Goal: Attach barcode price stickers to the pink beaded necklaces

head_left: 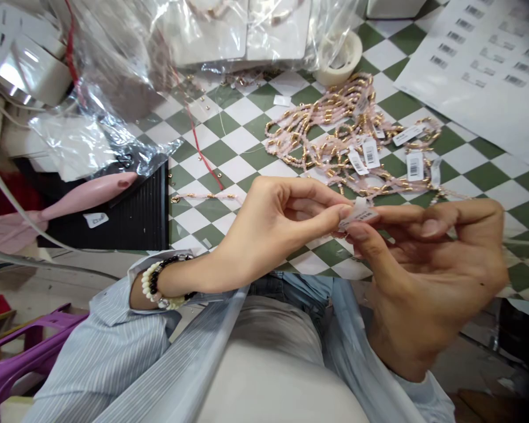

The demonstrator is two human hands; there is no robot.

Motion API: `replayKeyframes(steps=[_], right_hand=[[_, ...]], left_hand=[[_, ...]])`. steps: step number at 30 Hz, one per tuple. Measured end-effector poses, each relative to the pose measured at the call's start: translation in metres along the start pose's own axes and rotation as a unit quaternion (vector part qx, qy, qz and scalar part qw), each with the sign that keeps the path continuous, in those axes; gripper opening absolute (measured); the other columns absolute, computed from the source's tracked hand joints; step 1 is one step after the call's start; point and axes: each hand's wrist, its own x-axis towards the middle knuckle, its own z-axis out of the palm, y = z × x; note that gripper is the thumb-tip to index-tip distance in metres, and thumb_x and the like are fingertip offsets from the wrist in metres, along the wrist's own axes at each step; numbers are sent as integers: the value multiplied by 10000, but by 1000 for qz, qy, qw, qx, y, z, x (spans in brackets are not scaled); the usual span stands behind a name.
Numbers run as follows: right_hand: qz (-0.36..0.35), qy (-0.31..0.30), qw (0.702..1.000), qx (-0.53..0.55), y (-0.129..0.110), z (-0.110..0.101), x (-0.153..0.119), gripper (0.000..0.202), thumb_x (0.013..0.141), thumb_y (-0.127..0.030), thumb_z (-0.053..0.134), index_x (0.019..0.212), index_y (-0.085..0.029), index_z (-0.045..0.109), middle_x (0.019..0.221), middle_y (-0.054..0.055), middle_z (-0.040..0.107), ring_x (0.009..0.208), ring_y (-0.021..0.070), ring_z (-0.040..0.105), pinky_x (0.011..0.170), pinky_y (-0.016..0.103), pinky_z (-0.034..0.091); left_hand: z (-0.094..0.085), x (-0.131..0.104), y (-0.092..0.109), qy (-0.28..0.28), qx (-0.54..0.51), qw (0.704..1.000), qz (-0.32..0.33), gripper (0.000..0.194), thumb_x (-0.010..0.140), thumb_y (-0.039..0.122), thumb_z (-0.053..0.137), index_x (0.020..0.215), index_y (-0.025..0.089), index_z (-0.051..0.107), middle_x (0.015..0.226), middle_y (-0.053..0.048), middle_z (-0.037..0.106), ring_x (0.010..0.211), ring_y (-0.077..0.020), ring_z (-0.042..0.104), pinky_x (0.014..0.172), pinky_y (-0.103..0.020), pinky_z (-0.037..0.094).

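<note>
Between the fingertips of both hands is a small white label tag (360, 216) with print on it. My left hand (273, 229) pinches its left end between thumb and forefinger. My right hand (432, 264) grips the other end, thumb below and forefinger behind. A beaded strand (203, 195) in pink and gold lies on the table and runs under my left hand; whether it joins the tag is hidden. Just beyond my fingers rests a pile of pink and gold beaded strands (326, 129), several with white barcode tags (371, 153).
A green-and-white checked tabletop (242, 141) carries a roll of tape (341, 59), a barcode label sheet (485, 70), clear plastic bags (211, 35), and a red cord (194, 132). At left are a pink-handled object (88, 197), a black ridged mat (147, 217) and white cables.
</note>
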Motion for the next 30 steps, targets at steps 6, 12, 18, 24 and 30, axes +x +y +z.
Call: replayKeyframes(steps=[6, 12, 18, 24, 30], right_hand=[[-18, 4, 1000, -5, 1, 1, 1, 518, 691, 95, 767, 900, -257, 450, 858, -75, 701, 829, 114, 756, 721, 219, 682], [-20, 14, 1000, 0, -1, 4, 1, 489, 698, 88, 753, 883, -242, 443, 825, -73, 667, 825, 110, 751, 698, 199, 668], [-31, 13, 999, -4, 0, 6, 2, 493, 701, 112, 730, 893, -240, 442, 829, -83, 671, 839, 92, 745, 768, 208, 669], [-16, 18, 1000, 19, -2, 10, -1, 498, 713, 155, 692, 900, -236, 448, 869, -66, 692, 877, 61, 725, 853, 165, 633], [-4, 25, 999, 36, -4, 11, -3, 482, 724, 152, 697, 898, -225, 452, 866, -55, 683, 887, 70, 706, 806, 186, 631]], left_hand=[[1, 0, 0, 2, 6, 1000, -4, 130, 749, 189, 887, 804, 133, 783, 733, -14, 774, 661, -135, 735, 603, -178, 599], [0, -1, -3, 2, -3, 1000, -1, 169, 741, 237, 899, 811, 141, 779, 747, -17, 777, 677, -144, 745, 616, -190, 609], [1, -1, -5, 2, -11, 1000, 13, 235, 740, 315, 901, 820, 138, 769, 773, -25, 783, 695, -148, 754, 635, -191, 619], [2, -1, -6, 10, -24, 999, 20, 191, 739, 264, 900, 804, 136, 774, 755, -15, 781, 691, -142, 763, 632, -171, 627], [4, -2, -6, 15, -28, 999, 15, 140, 744, 185, 889, 824, 131, 788, 770, -18, 783, 699, -143, 760, 636, -174, 627]])
